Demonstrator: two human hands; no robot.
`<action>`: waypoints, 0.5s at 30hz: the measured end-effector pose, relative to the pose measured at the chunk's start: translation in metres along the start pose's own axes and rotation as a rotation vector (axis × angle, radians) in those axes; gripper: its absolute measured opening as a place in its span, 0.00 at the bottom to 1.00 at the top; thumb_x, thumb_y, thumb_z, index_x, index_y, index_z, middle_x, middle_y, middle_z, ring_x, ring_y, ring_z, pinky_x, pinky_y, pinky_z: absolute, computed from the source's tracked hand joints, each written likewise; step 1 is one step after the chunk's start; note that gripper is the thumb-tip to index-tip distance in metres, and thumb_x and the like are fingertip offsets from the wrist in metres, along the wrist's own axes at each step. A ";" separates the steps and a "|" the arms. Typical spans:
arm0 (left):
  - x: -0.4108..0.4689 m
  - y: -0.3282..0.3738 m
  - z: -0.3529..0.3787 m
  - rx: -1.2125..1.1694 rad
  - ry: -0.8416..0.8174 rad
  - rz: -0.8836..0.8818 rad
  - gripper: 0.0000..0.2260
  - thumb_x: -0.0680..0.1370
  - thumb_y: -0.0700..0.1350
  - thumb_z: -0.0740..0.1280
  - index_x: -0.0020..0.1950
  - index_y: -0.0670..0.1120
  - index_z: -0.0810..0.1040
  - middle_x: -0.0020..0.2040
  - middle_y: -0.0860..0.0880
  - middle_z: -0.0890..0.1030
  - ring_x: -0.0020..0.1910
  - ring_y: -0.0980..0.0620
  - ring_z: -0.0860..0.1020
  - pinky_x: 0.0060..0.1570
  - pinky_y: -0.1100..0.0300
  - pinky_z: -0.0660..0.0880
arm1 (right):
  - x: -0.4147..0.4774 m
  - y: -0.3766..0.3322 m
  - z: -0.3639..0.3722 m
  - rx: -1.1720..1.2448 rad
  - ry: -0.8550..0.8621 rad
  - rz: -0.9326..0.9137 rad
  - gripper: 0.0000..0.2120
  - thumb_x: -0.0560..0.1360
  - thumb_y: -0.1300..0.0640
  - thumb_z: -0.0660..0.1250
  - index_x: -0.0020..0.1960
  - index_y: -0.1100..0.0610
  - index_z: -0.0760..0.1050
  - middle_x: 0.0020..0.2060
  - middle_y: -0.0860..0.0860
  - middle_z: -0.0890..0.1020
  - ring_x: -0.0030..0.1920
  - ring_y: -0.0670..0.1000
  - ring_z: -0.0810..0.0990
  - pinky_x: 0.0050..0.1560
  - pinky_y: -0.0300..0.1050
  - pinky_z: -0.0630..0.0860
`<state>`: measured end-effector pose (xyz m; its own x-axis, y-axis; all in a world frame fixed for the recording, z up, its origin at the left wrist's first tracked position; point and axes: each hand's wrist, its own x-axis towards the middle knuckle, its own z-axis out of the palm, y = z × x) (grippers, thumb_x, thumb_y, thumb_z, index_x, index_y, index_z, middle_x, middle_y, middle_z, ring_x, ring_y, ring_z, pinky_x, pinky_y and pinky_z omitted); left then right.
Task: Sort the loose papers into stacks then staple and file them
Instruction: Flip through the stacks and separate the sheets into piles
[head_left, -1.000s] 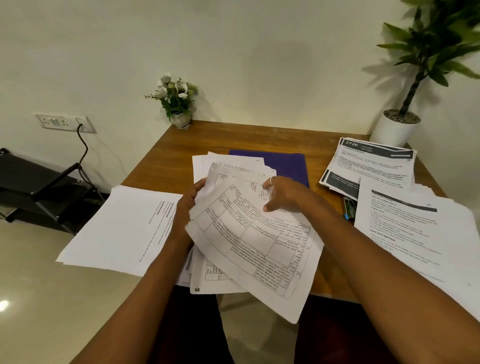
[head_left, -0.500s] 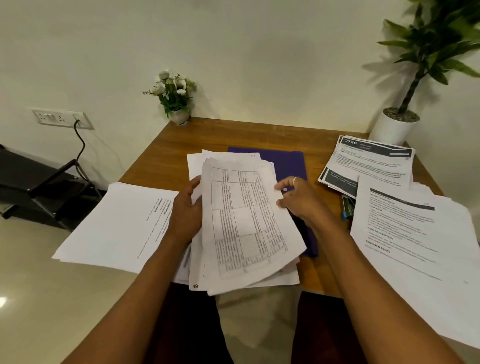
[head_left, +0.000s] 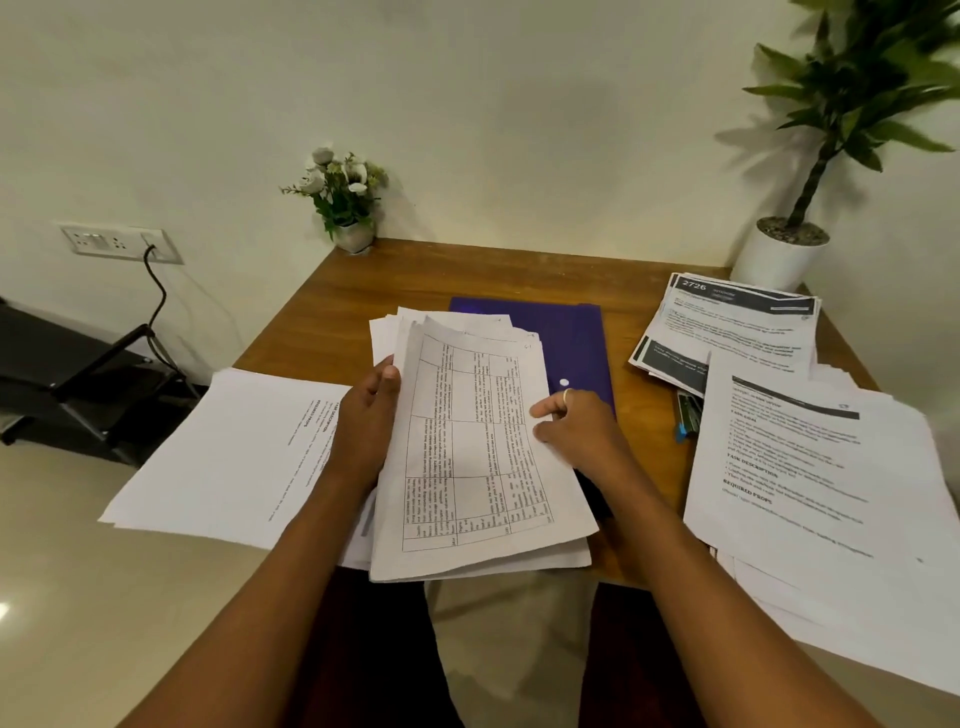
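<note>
Two hands now flank one stack of white paper sheets (head_left: 467, 457), its top page printed with a ruled table. A second ago that top page lay skewed under my right hand, one corner hanging past the near edge. Half a second ago it had swung round onto the pile. Now it sits nearly square with the sheets beneath, though the far edges fan out a little.

My left hand (head_left: 366, 421) grips the stack's left edge, and most of that hand's grasp is hidden beneath the paper. My right hand (head_left: 579, 426) has its fingers (head_left: 543, 410) bent down on the top page at the right edge, seeming to pinch it. Its thumb is hidden.

The stack lies at the near middle of the brown wooden tabletop (head_left: 467, 270), overhanging the near edge and covering part of a flat purple folder (head_left: 569, 338) behind it. A pile of plain white sheets (head_left: 234, 452) lies to the left. A large pile of headed white pages (head_left: 815, 493) lies to the right, with a pile of dark-bannered pages (head_left: 727, 332) beyond it at the far right. Just right of the folder sits a small green and blue tool (head_left: 688, 415), possibly the stapler.

I judge this group is gathered and nearly squared, so stapling could follow once the edges are tapped even. Nothing is filed yet.
</note>
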<state>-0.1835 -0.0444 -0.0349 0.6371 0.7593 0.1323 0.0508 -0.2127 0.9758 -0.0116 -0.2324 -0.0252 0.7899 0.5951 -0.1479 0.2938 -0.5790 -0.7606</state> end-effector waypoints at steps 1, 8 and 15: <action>0.001 0.000 -0.001 -0.029 -0.015 -0.027 0.18 0.83 0.57 0.61 0.69 0.51 0.77 0.55 0.52 0.86 0.47 0.50 0.86 0.37 0.63 0.81 | 0.000 0.001 0.001 -0.004 0.012 -0.006 0.09 0.76 0.61 0.72 0.56 0.54 0.81 0.50 0.48 0.83 0.42 0.44 0.81 0.35 0.32 0.71; -0.001 -0.009 -0.003 0.031 -0.107 0.017 0.33 0.80 0.45 0.71 0.80 0.61 0.60 0.74 0.60 0.72 0.64 0.55 0.79 0.50 0.61 0.83 | -0.008 0.007 0.021 -0.080 0.209 -0.105 0.20 0.75 0.52 0.75 0.64 0.52 0.75 0.53 0.46 0.76 0.48 0.45 0.77 0.39 0.33 0.70; 0.007 0.002 -0.005 -0.233 -0.139 -0.063 0.35 0.81 0.41 0.70 0.81 0.58 0.56 0.70 0.46 0.78 0.59 0.41 0.83 0.49 0.37 0.83 | 0.001 -0.008 0.012 0.130 0.268 -0.014 0.42 0.70 0.48 0.79 0.78 0.50 0.62 0.71 0.51 0.70 0.71 0.54 0.70 0.61 0.51 0.75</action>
<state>-0.1833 -0.0367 -0.0308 0.7384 0.6716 0.0608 -0.0743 -0.0085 0.9972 -0.0199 -0.2202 -0.0267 0.9056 0.4236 0.0221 0.2475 -0.4853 -0.8386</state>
